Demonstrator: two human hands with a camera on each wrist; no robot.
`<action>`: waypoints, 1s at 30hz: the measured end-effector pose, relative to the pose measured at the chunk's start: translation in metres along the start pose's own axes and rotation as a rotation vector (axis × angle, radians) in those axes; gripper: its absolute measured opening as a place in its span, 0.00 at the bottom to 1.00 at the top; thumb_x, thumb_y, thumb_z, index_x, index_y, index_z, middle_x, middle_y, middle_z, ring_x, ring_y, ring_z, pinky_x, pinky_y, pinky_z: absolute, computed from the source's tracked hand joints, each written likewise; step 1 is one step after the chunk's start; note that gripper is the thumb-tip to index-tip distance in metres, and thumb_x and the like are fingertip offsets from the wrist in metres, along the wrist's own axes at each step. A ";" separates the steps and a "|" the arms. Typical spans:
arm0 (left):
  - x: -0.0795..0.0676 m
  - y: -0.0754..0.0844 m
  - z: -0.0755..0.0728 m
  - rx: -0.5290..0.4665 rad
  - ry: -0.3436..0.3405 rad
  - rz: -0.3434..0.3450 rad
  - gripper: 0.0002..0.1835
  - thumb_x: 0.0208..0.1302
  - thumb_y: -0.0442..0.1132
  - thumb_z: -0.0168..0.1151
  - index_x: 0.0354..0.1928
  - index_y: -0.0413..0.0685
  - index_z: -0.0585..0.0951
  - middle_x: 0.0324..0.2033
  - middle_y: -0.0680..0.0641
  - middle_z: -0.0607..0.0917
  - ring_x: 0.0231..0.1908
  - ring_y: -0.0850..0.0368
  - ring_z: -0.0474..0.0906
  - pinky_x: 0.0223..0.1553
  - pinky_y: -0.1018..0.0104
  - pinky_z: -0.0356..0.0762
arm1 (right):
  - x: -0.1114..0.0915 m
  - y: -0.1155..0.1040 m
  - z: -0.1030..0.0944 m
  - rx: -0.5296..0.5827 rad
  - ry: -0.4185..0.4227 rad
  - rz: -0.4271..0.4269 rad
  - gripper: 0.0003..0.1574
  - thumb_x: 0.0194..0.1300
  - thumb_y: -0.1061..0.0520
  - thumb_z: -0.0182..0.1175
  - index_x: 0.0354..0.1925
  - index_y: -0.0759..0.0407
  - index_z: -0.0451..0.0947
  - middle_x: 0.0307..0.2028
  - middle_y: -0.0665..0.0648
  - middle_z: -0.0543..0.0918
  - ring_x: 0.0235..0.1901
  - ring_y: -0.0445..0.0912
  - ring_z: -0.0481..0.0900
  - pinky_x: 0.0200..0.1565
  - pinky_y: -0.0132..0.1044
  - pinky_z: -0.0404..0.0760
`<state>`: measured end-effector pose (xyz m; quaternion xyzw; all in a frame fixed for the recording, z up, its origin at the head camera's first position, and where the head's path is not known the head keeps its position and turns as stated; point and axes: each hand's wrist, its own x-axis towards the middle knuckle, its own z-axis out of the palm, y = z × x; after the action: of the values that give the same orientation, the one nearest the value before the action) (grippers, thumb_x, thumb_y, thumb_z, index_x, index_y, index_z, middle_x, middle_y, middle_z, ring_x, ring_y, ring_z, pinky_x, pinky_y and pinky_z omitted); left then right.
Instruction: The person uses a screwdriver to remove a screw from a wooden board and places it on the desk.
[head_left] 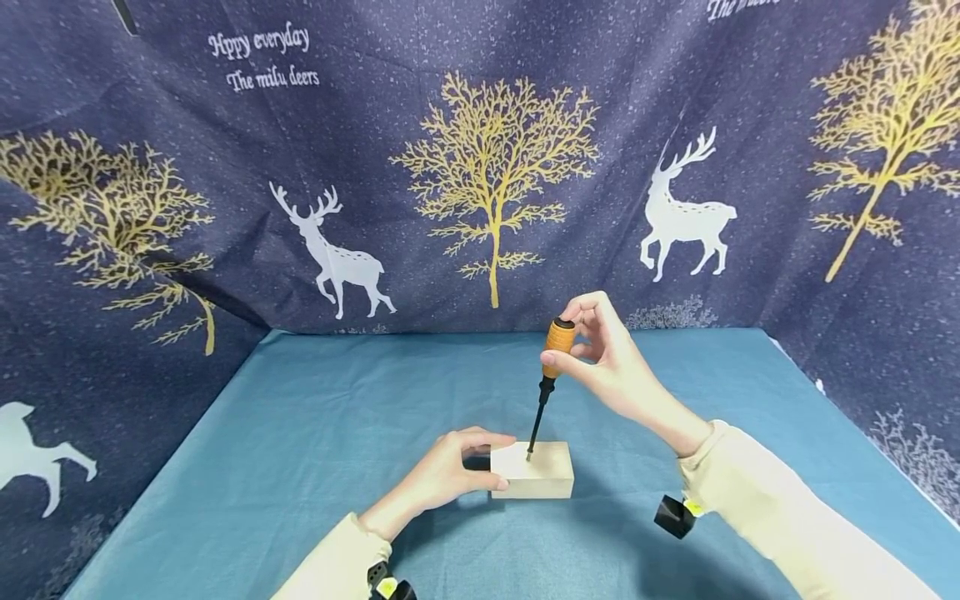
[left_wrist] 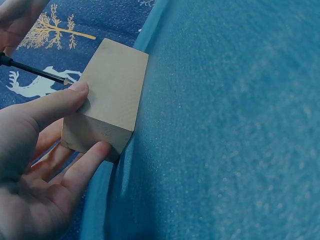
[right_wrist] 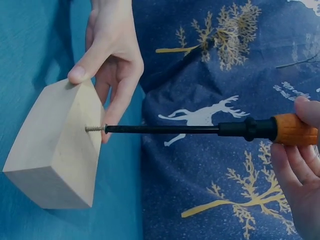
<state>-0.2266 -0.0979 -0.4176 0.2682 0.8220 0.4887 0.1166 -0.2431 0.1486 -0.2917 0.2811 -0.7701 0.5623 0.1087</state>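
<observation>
A pale wooden block (head_left: 534, 487) lies on the blue cloth, with a brass-coloured screw (right_wrist: 94, 128) standing in its top face. My left hand (head_left: 450, 471) grips the block's left end, thumb on the near side and fingers on the far side. My right hand (head_left: 611, 362) holds a screwdriver (head_left: 559, 340) by its orange handle, between thumb and fingers. The black shaft (right_wrist: 165, 129) slants down, its tip right at the screw head. In the left wrist view the block (left_wrist: 114, 85) shows, with part of the shaft (left_wrist: 37, 71) beside the left thumb.
Blue cloth (head_left: 300, 467) covers the table. Behind it hangs a dark blue curtain (head_left: 465, 42) printed with white deer and golden trees. Black camera cubes sit on both wrists, the right one (head_left: 674, 517) hanging over the cloth.
</observation>
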 end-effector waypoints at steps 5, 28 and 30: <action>0.000 0.002 0.000 -0.005 -0.001 -0.002 0.28 0.51 0.50 0.70 0.57 0.60 0.78 0.53 0.56 0.79 0.55 0.54 0.76 0.59 0.57 0.73 | 0.000 0.001 -0.010 0.073 -0.084 -0.052 0.23 0.58 0.66 0.63 0.48 0.62 0.63 0.51 0.55 0.76 0.51 0.40 0.79 0.37 0.31 0.82; 0.001 0.001 -0.001 0.005 0.001 0.000 0.28 0.51 0.50 0.70 0.57 0.63 0.78 0.52 0.58 0.79 0.55 0.56 0.76 0.58 0.60 0.74 | 0.000 0.005 -0.002 0.036 0.035 0.022 0.31 0.54 0.64 0.67 0.49 0.55 0.59 0.35 0.56 0.70 0.31 0.47 0.76 0.37 0.34 0.80; 0.000 0.001 -0.001 0.008 0.001 -0.001 0.28 0.51 0.50 0.70 0.57 0.63 0.77 0.52 0.58 0.79 0.55 0.57 0.76 0.58 0.61 0.74 | -0.001 0.003 -0.001 0.038 0.049 0.015 0.31 0.53 0.65 0.68 0.49 0.56 0.61 0.35 0.55 0.72 0.31 0.46 0.77 0.38 0.34 0.80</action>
<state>-0.2271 -0.0981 -0.4160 0.2679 0.8241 0.4855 0.1154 -0.2441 0.1510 -0.2947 0.2635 -0.7583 0.5845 0.1181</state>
